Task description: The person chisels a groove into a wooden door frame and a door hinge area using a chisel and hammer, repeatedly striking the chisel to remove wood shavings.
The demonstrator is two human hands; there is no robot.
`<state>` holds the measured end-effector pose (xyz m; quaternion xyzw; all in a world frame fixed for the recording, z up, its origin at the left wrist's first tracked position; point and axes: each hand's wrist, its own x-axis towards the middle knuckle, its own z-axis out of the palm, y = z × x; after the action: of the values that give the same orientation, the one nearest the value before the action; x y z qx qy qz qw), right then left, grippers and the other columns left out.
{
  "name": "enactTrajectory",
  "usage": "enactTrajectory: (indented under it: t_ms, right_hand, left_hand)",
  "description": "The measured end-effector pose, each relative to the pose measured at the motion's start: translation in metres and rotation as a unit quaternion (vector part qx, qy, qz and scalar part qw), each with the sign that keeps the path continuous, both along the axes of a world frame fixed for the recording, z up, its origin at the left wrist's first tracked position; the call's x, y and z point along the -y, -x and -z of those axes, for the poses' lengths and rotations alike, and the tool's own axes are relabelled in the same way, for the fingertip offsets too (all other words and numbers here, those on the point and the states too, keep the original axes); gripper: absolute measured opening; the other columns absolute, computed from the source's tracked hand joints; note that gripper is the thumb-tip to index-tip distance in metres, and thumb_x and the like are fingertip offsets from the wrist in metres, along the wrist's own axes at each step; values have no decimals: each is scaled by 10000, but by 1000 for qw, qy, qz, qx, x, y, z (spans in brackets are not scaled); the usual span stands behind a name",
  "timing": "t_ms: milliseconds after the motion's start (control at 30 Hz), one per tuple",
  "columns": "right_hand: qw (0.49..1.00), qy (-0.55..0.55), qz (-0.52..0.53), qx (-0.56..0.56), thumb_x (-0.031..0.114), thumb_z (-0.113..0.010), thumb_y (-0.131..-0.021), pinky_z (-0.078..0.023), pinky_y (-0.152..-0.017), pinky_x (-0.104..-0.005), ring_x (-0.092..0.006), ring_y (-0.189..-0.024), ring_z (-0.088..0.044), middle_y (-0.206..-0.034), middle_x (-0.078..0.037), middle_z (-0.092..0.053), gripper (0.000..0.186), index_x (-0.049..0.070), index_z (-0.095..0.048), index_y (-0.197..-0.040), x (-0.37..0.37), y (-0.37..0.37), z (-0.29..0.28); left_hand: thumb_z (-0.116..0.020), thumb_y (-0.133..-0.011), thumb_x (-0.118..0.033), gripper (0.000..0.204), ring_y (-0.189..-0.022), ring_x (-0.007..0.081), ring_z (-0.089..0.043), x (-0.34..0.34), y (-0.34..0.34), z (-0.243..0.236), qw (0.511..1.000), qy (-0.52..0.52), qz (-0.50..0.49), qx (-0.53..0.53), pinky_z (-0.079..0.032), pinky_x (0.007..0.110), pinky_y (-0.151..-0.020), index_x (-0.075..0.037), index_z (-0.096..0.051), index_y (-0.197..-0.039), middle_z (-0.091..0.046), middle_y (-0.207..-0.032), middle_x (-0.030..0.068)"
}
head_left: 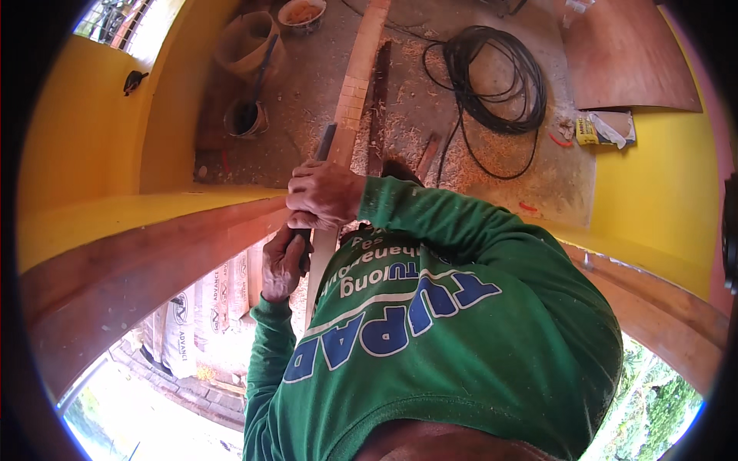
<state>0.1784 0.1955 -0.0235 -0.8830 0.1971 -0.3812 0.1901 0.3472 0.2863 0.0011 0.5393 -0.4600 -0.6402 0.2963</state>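
Both my hands are closed around a long pale wooden strip (355,84) that runs from my chest away over the floor. My right hand (323,196), on a green-sleeved arm reaching across my body, grips the strip from above together with a dark flat tool (326,143) lying along it. My left hand (283,265) sits just below and is closed on the lower end of the strip and on a dark handle. The tool's kind cannot be made out. My green shirt hides the strip's near end.
A reddish-brown wooden beam (146,265) crosses at the left, beside yellow walls (77,154). The floor below is covered in wood shavings (400,115) and holds a coiled black cable (500,77), buckets (247,117), a plywood sheet (626,54) and a yellow packet (588,131).
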Motion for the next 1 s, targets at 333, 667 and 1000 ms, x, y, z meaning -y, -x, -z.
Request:
enactTrajectory:
  t_ms: [333, 667, 1000]
  right_hand:
    - [987, -72, 99, -101, 299, -536, -795, -392, -555, -402, -273, -584, -515, -572, -81, -503, 289, 82, -512, -606, -5, -5, 22]
    - [983, -108, 83, -122, 364, -523, -796, -418, -531, -413, -277, -533, -527, -521, -75, -521, 351, 118, -528, -545, -2, -11, 22]
    - [983, -130, 101, -86, 294, -530, -777, -398, -494, -411, -288, -537, -523, -529, -92, -501, 308, 99, -502, -541, -8, -2, 10]
  left_hand:
    - [-415, -888, -155, 349, -479, 49, -428, -4, 19, 9, 996, 41, 36, 70, -353, 205, -429, 14, -473, -1187, -480, -593, 1]
    - [-454, -851, -135, 216, -557, 247, -581, 3, 34, 26, 945, 220, 5, 241, -420, 339, -506, 31, -590, -826, -573, -617, 175]
    - [-446, -846, -160, 251, -508, 221, -544, 16, 38, 27, 943, 256, 45, 206, -404, 343, -479, 45, -551, -746, -545, -568, 155]
